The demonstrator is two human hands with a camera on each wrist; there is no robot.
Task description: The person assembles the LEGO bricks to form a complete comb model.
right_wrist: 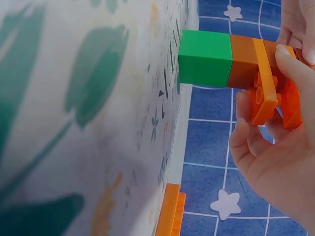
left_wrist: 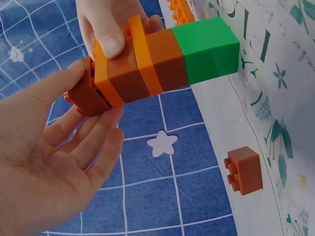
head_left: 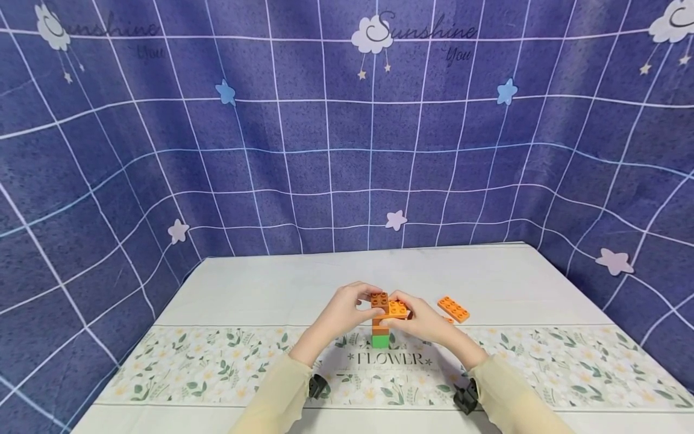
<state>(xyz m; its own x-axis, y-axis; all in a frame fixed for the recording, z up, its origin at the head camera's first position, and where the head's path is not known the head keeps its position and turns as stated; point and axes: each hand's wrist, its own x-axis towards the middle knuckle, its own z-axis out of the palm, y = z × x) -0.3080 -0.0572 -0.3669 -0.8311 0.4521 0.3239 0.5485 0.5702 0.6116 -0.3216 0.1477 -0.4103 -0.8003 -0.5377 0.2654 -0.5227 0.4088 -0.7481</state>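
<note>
pinching top brown brick (left_wrist: pixel 89 97) in left hand (head_left: pixel 345 306); gripping stack (left_wrist: pixel 147 69) about upper orange plate (head_left: pixel 398 309) with right hand (head_left: pixel 420 316). probably not fully seated at top, judging by dark gap. standing narrow on green block (left_wrist: pixel 209 51), on table (head_left: pixel 271 289). could topple if pressed off-centre; could pop overhanging plate loose if pushed down unsupported.
</note>
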